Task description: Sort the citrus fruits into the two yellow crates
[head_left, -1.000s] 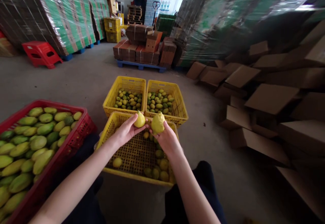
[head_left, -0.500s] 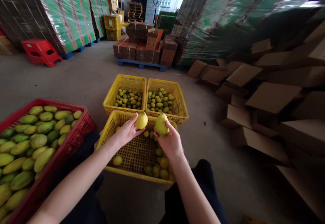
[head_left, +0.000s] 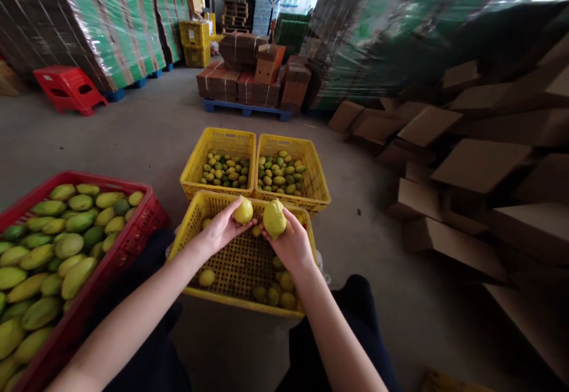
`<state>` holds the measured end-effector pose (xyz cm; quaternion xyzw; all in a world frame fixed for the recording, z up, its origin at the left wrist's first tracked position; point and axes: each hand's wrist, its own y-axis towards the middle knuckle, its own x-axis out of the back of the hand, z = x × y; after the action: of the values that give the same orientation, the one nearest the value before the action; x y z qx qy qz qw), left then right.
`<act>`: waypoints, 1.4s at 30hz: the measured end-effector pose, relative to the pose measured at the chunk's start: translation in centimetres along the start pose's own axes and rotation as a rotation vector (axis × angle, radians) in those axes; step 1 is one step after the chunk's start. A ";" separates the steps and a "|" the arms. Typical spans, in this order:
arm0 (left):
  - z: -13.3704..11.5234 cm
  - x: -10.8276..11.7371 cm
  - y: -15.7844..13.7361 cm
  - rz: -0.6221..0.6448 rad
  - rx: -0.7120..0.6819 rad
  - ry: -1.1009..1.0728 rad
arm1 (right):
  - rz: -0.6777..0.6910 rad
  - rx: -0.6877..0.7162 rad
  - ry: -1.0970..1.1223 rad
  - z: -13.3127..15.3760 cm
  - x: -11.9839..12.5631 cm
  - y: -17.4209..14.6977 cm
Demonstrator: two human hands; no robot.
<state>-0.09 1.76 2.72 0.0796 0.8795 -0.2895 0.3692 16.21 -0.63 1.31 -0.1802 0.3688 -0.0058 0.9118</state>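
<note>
Grey floor [head_left: 137, 137] surrounds yellow crates [head_left: 244, 305] and a fuller red crate [head_left: 144, 220] of fruit [head_left: 69, 245].

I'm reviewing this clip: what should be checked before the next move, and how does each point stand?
1. Left hand holds a rounded yellow fruit: ok.
2. Right hand holds a lumpy fruit: ok.
3. Held fruits apart: ok, a gap shows.
4. One hand unoccupied: not ok, both hold fruit.
5. Hidden sides unblemished: cannot tell, they face away.
6. Near yellow crate upright: ok.
</note>
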 end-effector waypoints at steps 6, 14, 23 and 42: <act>0.1 0.7 0.3 -0.009 -0.007 0.052 | -0.079 0.002 0.062 -0.4 0.3 0.4; -0.2 1.3 0.6 -0.002 0.052 0.029 | -0.032 0.012 0.064 -1.0 1.1 1.1; -0.4 1.0 0.0 0.031 0.047 0.068 | 0.064 -0.042 0.016 -0.6 0.7 0.4; -0.3 1.1 -0.5 0.189 -0.121 0.181 | 0.087 0.151 -0.076 0.3 -0.8 -1.0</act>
<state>-1.24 1.45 2.40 0.1655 0.9138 -0.1913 0.3179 15.95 -1.39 2.32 -0.0950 0.3400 0.0130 0.9355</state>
